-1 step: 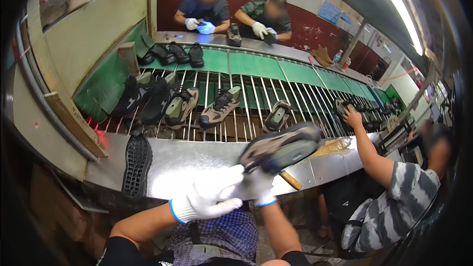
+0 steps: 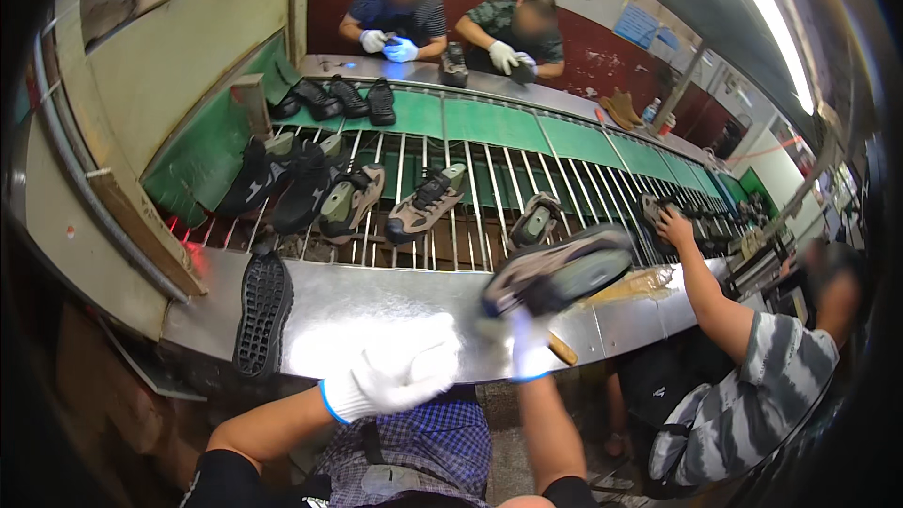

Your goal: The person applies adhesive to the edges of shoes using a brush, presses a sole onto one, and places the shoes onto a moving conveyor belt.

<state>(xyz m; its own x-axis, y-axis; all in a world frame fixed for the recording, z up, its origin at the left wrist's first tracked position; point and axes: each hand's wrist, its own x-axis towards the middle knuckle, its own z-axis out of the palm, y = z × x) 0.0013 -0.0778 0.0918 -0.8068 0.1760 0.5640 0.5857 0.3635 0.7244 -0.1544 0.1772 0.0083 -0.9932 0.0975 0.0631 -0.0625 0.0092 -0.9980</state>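
Observation:
Above the metal bench edge, my right hand (image 2: 530, 346), in a white glove and blurred, holds a beige and dark shoe (image 2: 562, 268). The shoe is tilted with its toe toward the right and is smeared by motion. My left hand (image 2: 395, 374), also gloved, is apart from the shoe over the bench's front edge. Its fingers look loosely spread with nothing in them, though glare and blur wash them out. A black shoe sole (image 2: 263, 313) lies tread up on the metal bench (image 2: 357, 296) to the left. Below the held shoe, a wooden-handled tool (image 2: 562, 349) lies at the bench edge.
Beyond the bench, a conveyor of metal rods carries several shoes, including a beige one (image 2: 428, 205) and a smaller one (image 2: 536, 220). Black soles (image 2: 380, 102) rest on the green belt (image 2: 489, 125). Two gloved co-workers sit opposite; another's arm (image 2: 705, 282) reaches over the conveyor at right.
My right hand has carried the shoe to the right, away from my left hand. My left hand has shifted only slightly.

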